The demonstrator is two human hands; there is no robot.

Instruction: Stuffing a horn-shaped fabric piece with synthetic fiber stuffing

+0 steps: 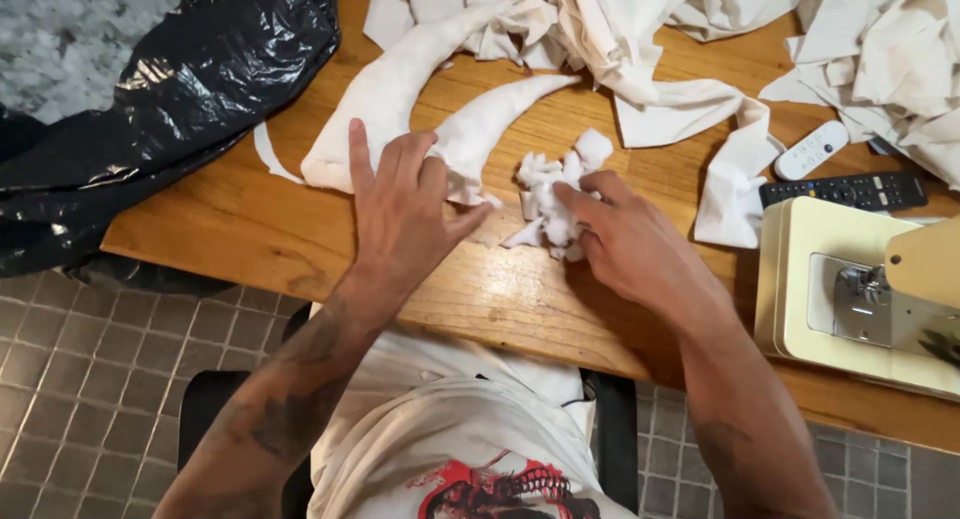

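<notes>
The left hand [400, 204] lies flat, fingers spread wide, on a curved, horn-shaped white fabric piece [480, 129] on the wooden worktop [250, 229]. Just right of it, the right hand [625, 239] has its fingers closed around a clump of white stuffing [555, 184]. A sewing machine [850, 299] sits at the right, two remotes [830, 174] beyond it.

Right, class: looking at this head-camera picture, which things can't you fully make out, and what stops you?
- Sewing machine: cut off by the right edge; its needle area is partly behind a tan flap.
- Black plastic bag: contents hidden by its own folds, and it runs off the left edge.
- Stuffing clump: partly covered by the right hand.
- Open end of the curved fabric piece: under the left hand.
- Black remote: buttons too small to read.
</notes>
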